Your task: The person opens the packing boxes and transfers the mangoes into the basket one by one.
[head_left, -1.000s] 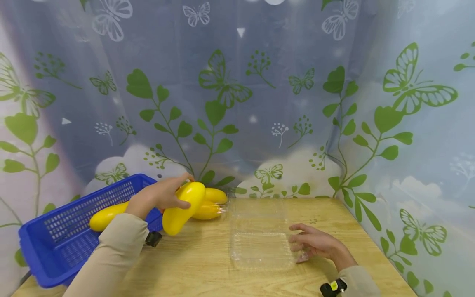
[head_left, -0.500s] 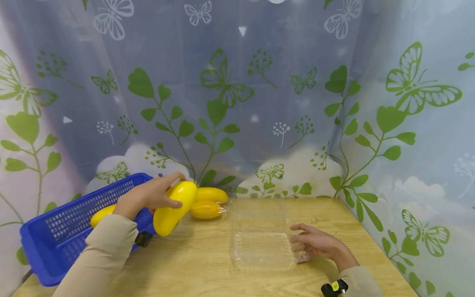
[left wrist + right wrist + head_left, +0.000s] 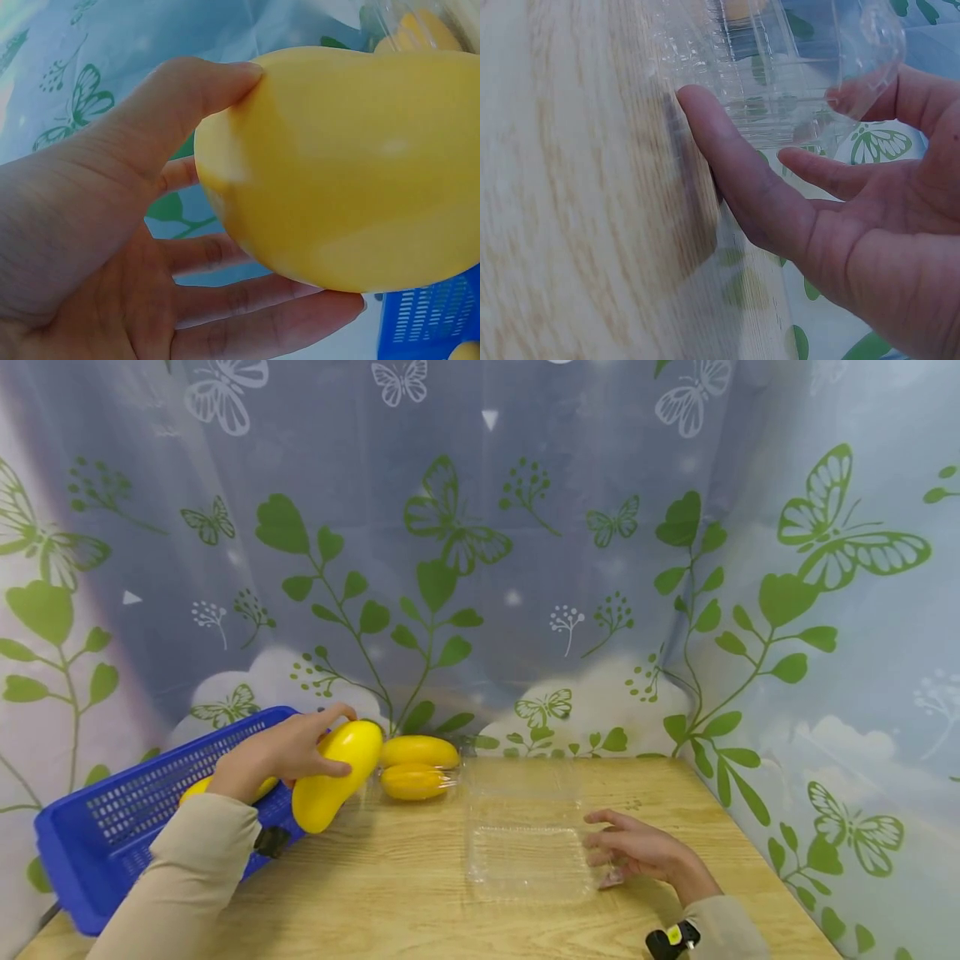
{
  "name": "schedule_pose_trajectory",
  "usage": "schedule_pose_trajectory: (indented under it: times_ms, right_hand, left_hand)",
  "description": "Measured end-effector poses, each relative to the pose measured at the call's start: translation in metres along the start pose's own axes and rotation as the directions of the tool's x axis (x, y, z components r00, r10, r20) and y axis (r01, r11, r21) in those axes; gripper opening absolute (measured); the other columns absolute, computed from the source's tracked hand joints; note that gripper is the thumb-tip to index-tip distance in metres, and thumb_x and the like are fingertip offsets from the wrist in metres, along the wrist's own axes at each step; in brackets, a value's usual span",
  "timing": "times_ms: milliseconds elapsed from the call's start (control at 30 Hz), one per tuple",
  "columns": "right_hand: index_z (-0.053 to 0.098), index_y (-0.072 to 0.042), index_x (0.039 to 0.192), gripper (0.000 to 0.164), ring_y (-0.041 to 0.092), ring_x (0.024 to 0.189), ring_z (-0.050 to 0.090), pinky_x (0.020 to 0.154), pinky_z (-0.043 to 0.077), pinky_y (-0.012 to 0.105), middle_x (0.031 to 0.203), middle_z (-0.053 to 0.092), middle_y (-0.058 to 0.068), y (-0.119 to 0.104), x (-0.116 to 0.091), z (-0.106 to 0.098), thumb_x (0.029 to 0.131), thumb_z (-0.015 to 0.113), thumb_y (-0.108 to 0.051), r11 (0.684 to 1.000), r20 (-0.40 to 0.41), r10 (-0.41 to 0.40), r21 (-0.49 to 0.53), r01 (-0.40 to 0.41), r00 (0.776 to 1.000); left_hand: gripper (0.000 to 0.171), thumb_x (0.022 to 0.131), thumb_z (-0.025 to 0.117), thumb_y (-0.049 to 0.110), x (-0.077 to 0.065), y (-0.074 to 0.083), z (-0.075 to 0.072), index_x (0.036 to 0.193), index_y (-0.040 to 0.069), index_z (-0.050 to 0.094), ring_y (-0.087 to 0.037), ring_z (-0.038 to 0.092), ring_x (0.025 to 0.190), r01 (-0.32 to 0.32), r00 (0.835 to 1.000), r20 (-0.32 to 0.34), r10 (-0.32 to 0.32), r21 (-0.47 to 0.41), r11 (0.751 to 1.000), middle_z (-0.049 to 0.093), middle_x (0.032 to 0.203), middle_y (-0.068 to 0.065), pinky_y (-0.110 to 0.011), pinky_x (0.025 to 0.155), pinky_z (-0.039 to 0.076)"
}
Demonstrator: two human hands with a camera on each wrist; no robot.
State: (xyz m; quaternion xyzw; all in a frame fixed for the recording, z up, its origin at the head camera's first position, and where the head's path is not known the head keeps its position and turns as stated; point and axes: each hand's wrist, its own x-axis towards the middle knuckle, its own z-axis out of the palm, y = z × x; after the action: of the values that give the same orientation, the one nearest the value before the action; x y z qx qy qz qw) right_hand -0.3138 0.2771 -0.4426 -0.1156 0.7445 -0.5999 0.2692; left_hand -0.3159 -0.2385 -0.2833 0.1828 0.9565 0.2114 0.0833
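In the head view my left hand holds a smooth yellow mango above the table, beside the blue basket's right end. Thumb and fingers lie around one end of this mango in the left wrist view. At the right, my right hand rests against the side of a clear plastic clamshell box, its lid folded back. The right wrist view has the thumb and fingers loosely extended at the edge of the box. Nothing shows inside this box.
A blue perforated basket stands tilted across the left; another mango in it is partly hidden by my left arm. Two mangoes sit in clear plastic packaging at the back. A patterned curtain borders the wooden table.
My left hand has moved left with the mango, toward the basket, showing more of the two packed mangoes behind. The right hand and the clear box have stayed in place.
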Motion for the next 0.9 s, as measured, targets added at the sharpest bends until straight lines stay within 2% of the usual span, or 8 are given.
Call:
schedule_pose_trajectory:
  times_ms: [67, 200, 467, 700, 900]
  right_hand:
    - [0.014, 0.008, 0.158, 0.068, 0.023, 0.103, 0.067, 0.080, 0.065, 0.044, 0.143, 0.047, 0.034, 0.000, 0.000, 0.000, 0.108, 0.050, -0.021, 1.000, -0.001, -0.002, 0.002, 0.002, 1.000]
    - [0.014, 0.008, 0.158, 0.069, 0.022, 0.103, 0.068, 0.081, 0.065, 0.043, 0.142, 0.048, 0.034, 0.000, 0.001, 0.000, 0.108, 0.051, -0.022, 1.000, -0.002, 0.002, 0.000, -0.002, 1.000]
    - [0.015, 0.008, 0.158, 0.069, 0.027, 0.114, 0.066, 0.082, 0.065, 0.044, 0.150, 0.038, 0.040, 0.000, 0.001, 0.000, 0.108, 0.051, -0.022, 1.000, 0.001, 0.007, -0.006, -0.007, 1.000]
    - [0.015, 0.008, 0.158, 0.069, 0.030, 0.118, 0.066, 0.081, 0.065, 0.044, 0.151, 0.036, 0.041, 0.000, 0.002, 0.001, 0.107, 0.052, -0.022, 1.000, 0.003, 0.012, -0.001, -0.012, 1.000]
    - [0.014, 0.008, 0.158, 0.070, 0.029, 0.116, 0.066, 0.081, 0.065, 0.043, 0.151, 0.037, 0.041, 0.000, 0.000, 0.000, 0.107, 0.052, -0.023, 1.000, 0.003, 0.016, 0.005, -0.016, 1.000]
  left_hand:
    - [0.075, 0.094, 0.076, 0.035, -0.002, -0.001, -0.002, 0.152, 0.018, 0.033, -0.029, 0.070, 0.088, 0.004, 1.000, -0.005, -0.004, 0.004, 1.000, 0.056, 0.134, -0.036, -0.035, 0.052, 0.059]
    - [0.077, 0.093, 0.077, 0.036, -0.007, -0.005, -0.005, 0.153, 0.017, 0.032, -0.035, 0.069, 0.098, 0.021, 1.000, -0.013, -0.021, -0.004, 1.000, 0.056, 0.135, -0.036, -0.035, 0.054, 0.060]
    - [0.077, 0.093, 0.076, 0.038, -0.013, -0.017, -0.008, 0.152, 0.017, 0.031, -0.033, 0.069, 0.096, 0.040, 0.999, -0.017, -0.040, -0.017, 0.999, 0.059, 0.131, -0.033, -0.036, 0.057, 0.061]
    - [0.079, 0.093, 0.076, 0.040, -0.021, -0.025, -0.013, 0.152, 0.017, 0.028, -0.036, 0.069, 0.098, 0.073, 0.997, -0.015, -0.074, -0.030, 0.997, 0.054, 0.133, -0.037, -0.040, 0.058, 0.062]
    - [0.080, 0.093, 0.075, 0.042, -0.026, -0.028, -0.016, 0.153, 0.017, 0.029, -0.035, 0.068, 0.100, 0.071, 0.997, -0.022, -0.072, -0.040, 0.997, 0.055, 0.134, -0.036, -0.036, 0.057, 0.061]
